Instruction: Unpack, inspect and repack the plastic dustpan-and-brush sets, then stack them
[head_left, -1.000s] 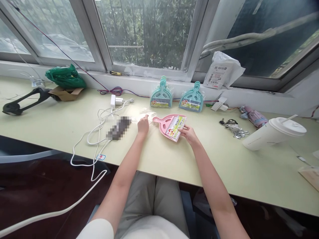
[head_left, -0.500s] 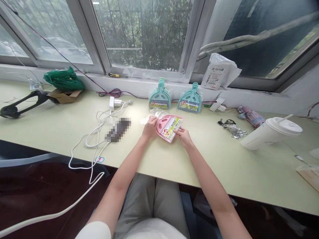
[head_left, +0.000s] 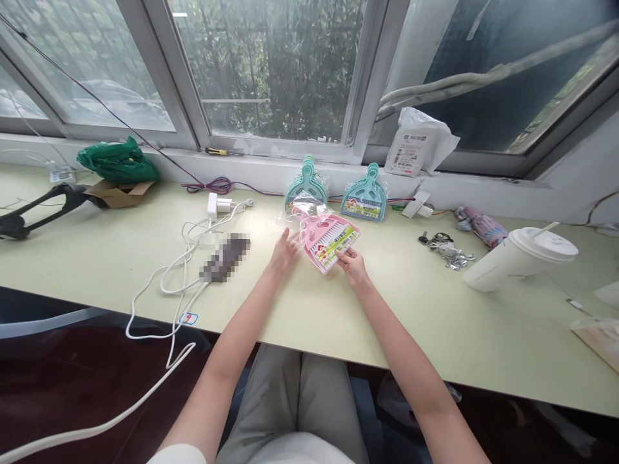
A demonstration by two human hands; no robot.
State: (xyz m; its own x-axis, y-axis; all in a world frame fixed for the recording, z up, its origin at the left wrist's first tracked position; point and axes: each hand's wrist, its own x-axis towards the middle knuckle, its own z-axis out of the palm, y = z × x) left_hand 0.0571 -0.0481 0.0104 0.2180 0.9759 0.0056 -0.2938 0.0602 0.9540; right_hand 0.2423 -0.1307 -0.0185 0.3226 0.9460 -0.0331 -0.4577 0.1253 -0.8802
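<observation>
A small pink dustpan with a brush (head_left: 321,232) and a printed label lies tilted in a clear plastic bag (head_left: 309,202), handle pointing away from me. At its lower right edge my right hand (head_left: 353,265) is closed, thumb over the label. My left hand (head_left: 283,252) is just left of the pan, fingers stretched and apart beside the plastic; whether they touch the bag I cannot tell. Behind, against the sill, stand a stack of teal dustpan sets (head_left: 306,183) and another teal set (head_left: 366,196), partly wrapped in clear plastic.
Left on the table (head_left: 416,328) are a white charger (head_left: 213,206) with looping cables, a blurred dark object (head_left: 225,258) and a green bag (head_left: 117,161) on a carton. Keys (head_left: 449,250), a folded umbrella (head_left: 481,225) and a lidded white cup (head_left: 512,261) stand to the right.
My left hand has come off the pan's handle and opened. The handle and the loose plastic now show. The pan has turned slightly, still in my right hand. The view has shifted a little.
</observation>
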